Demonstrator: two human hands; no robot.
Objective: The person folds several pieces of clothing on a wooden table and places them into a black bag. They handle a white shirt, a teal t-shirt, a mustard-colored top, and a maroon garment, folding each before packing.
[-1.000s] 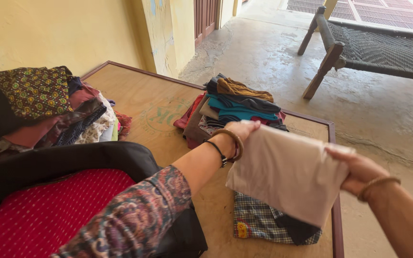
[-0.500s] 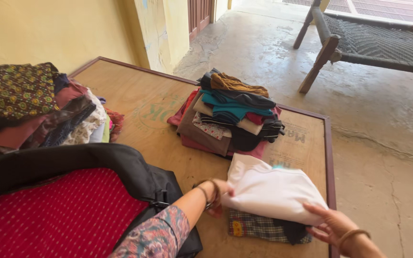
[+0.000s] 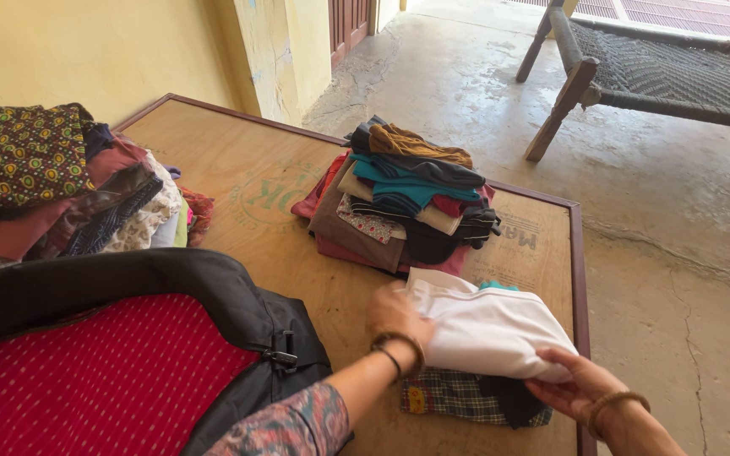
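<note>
White folded cloth (image 3: pixel 487 331), smooth, btwn left hand (image 3: pixel 394 314) & right hand (image 3: pixel 574 388)

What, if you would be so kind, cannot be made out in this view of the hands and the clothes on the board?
- Checked garment, head view: mostly covered by the folded white cloth.
- Right hand: fingertips tucked under the white cloth; the wrist runs off the bottom edge.
- Left hand: its palm presses on the cloth, so the grip is hidden.
- Black bag: cut off by the left and bottom edges.
- Folded stack: lower layers hidden by those above.
</note>
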